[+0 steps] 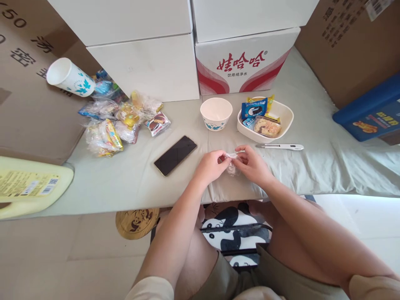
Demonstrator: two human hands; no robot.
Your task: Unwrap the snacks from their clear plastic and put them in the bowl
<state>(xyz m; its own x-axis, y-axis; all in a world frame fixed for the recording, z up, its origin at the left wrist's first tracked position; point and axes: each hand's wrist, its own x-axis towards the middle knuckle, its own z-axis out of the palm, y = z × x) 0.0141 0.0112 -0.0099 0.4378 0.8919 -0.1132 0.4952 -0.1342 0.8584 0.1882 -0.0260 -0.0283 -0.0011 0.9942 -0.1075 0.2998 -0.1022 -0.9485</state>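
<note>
Between both hands, close to the front edge of the cloth, is a crumpled clear plastic bag [231, 170]. My left hand [213, 165] pinches its upper left side between thumb and fingers. From the other side my right hand [252, 165] grips it, with the forefinger raised a little. What the bag contains, if anything, I cannot make out. A paper bowl [216, 113] stands just beyond the hands. Right of it, a white plastic dish [287, 114] holds several wrapped snacks [254, 109]. A white utility knife [283, 147] lies near my right hand.
A phone [175, 155] lies left of my hands. Several bagged snacks [104, 135] are heaped at the left, below a tilted paper cup [70, 78]. White cartons [246, 62] line the back. A yellow jug [34, 187] and a blue container [371, 110] flank the cloth.
</note>
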